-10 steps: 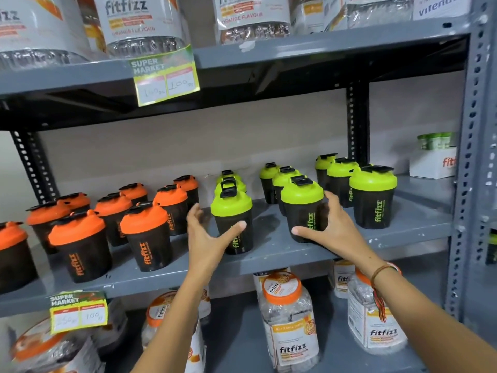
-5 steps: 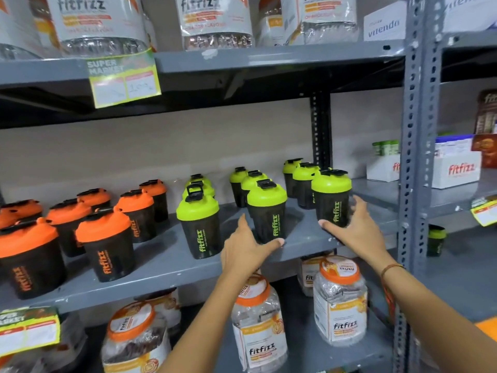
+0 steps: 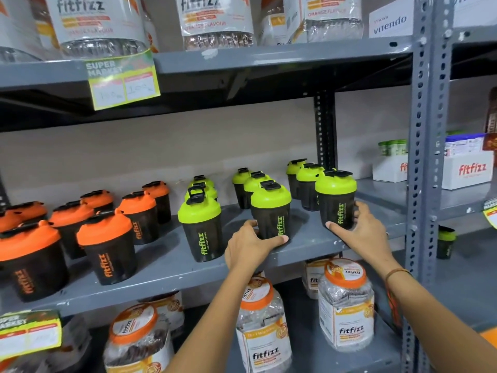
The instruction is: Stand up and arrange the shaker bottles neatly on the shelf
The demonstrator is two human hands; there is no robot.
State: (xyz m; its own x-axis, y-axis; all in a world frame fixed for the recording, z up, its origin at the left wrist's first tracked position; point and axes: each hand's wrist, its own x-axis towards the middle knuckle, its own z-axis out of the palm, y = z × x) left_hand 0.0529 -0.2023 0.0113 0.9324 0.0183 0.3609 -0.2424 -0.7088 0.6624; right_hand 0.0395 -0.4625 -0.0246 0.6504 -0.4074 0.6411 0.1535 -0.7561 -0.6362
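The handwriting on the price tag (image 3: pixel 123 81) up top is too smeared to read, maybe 100-something. The left edge chops off the nearest orange-lidded shaker (image 3: pixel 29 261), and the top edge cuts the big jars (image 3: pixel 100 22) above their labels. The left hand (image 3: pixel 248 249) covers the base of the middle green-lidded shaker (image 3: pixel 271 211). The upright post (image 3: pixel 421 184) hides part of the white box (image 3: pixel 390 168), and the small print on the lower jar (image 3: pixel 347 305) is unreadable.
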